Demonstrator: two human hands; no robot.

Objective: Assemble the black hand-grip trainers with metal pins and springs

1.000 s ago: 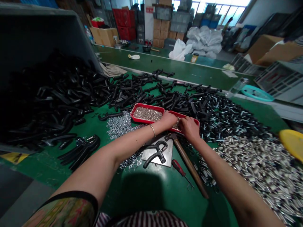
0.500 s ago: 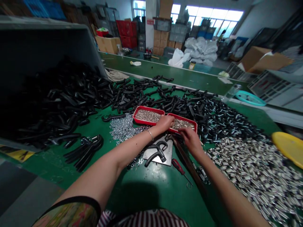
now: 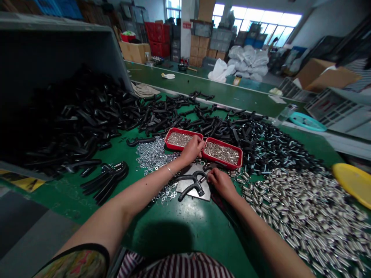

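On a metal plate (image 3: 188, 186) lies a black two-handled hand grip (image 3: 193, 186), its handles pointing left. My right hand (image 3: 222, 183) is closed in a pinch at the right end of this grip; whatever its fingertips hold is too small to name. Over the right end of a red tray of small metal parts (image 3: 171, 146) is my left hand (image 3: 192, 150), its fingers curled together. What they hold, if anything, cannot be made out. Beside it sits a second red tray (image 3: 223, 163) with small metal pins. A hammer (image 3: 208, 167) lies mostly hidden behind my right hand and forearm.
Loose metal rings (image 3: 153, 152) spread left of the trays. Assembled black grips (image 3: 107, 179) lie farther left, before a grey bin (image 3: 120, 58) of black handles. Metal cylinders (image 3: 301, 204) and black parts with bolts (image 3: 269, 143) cover the right, near a yellow lid (image 3: 352, 183).
My left hand has shifted left, off the right tray to the left tray's end. My right hand has come down from the right tray to the hand grip on the plate.
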